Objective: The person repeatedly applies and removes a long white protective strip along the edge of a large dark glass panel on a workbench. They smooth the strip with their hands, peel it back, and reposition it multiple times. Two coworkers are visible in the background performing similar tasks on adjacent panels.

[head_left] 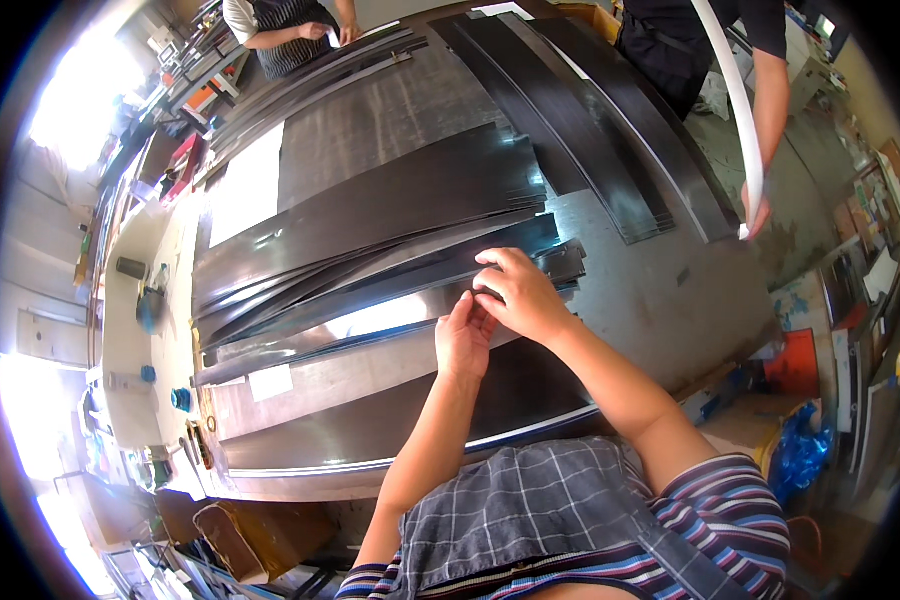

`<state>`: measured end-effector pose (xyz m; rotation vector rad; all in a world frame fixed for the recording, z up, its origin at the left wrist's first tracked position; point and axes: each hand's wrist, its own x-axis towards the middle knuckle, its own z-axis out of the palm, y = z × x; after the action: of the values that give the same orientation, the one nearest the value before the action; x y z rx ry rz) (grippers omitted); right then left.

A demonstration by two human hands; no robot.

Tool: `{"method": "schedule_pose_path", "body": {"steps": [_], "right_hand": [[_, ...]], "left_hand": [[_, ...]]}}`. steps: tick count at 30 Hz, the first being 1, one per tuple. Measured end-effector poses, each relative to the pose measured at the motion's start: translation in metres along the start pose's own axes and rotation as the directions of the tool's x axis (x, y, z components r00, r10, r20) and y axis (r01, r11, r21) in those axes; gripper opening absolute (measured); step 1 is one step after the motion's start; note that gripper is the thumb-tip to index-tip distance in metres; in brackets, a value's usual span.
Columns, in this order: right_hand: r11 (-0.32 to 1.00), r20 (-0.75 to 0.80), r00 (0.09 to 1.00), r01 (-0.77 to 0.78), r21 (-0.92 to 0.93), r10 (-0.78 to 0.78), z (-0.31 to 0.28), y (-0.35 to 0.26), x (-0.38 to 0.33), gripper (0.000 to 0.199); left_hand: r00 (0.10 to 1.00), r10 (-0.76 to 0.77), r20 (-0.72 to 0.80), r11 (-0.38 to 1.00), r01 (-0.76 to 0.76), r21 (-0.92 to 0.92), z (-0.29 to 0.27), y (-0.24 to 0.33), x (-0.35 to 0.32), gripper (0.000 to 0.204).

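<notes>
Long black glossy strips (pixel 370 215) lie stacked and fanned across a metal worktable (pixel 650 290). My left hand (pixel 463 335) and my right hand (pixel 515 290) meet at the near end of one strip (pixel 390 310), fingers pinched on its edge. The right hand lies over the left. What sits between the fingertips is too small to make out.
A second bundle of black strips (pixel 590 120) runs along the table's far right. A person at right holds a long white strip (pixel 740 120). Another person in a striped apron (pixel 290 25) stands at the far end. Shelves and a blue bag (pixel 795 450) flank the table.
</notes>
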<state>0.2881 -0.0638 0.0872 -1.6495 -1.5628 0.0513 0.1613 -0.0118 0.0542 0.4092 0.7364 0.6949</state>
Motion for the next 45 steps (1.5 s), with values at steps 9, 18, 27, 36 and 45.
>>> {"method": "schedule_pose_path", "body": {"steps": [9,18,27,36,45], "right_hand": [[0.999,-0.023,0.999,0.031,-0.012,-0.031,0.004,0.003,-0.003,0.017],[1.0,-0.008,1.0,0.011,0.006,-0.011,-0.006,0.0,-0.007,0.021],[0.998,-0.098,0.995,0.024,-0.065,-0.03,-0.013,-0.009,-0.008,0.023],[0.494,0.09,0.765,-0.496,0.714,0.638,-0.004,0.045,-0.05,0.024],[-0.581,0.317,0.796,0.053,0.812,0.515,-0.03,0.081,0.004,0.083]], "left_hand": [[1.0,-0.005,-0.022,1.0,0.005,-0.006,0.001,0.0,0.0,0.01],[0.999,0.021,-0.042,1.0,-0.02,0.016,0.005,0.002,0.0,0.009],[1.0,0.013,0.0,1.0,-0.013,0.006,-0.001,-0.001,0.004,0.013],[0.994,-0.101,0.034,0.99,0.103,-0.098,-0.017,0.0,0.008,0.012],[0.907,-0.281,0.314,0.881,0.374,-0.291,-0.045,-0.011,-0.015,0.019]]}}
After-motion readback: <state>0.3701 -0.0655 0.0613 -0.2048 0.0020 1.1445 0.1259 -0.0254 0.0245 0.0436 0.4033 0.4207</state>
